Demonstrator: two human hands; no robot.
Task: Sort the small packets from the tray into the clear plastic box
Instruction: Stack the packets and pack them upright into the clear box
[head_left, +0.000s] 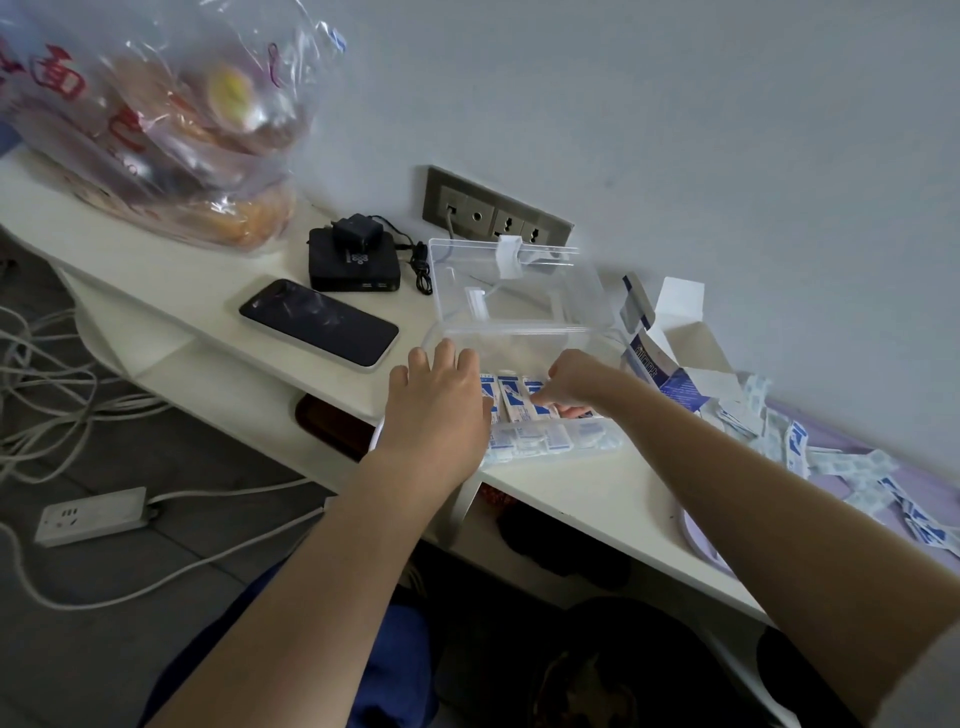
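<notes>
The clear plastic box (597, 338) stands on the white desk with its lid (519, 291) tipped up behind it. Inside lie several small blue-and-white packets (511, 397), some standing in a row, others flat near the front wall. My left hand (441, 395) rests on the box's left rim, fingers curled over the edge. My right hand (571, 384) reaches into the box, fingertips pinching a packet in the row. A pale purple tray (698, 540) at the right holds a heap of loose packets (841, 467).
A torn blue-and-white carton (670, 364) lies behind the box at right. A phone (319, 322), a black router with charger (353, 262) and a bag of bread (171, 130) sit to the left. Wall sockets (498, 215) are behind. Cables and a power strip (93, 514) lie on the floor.
</notes>
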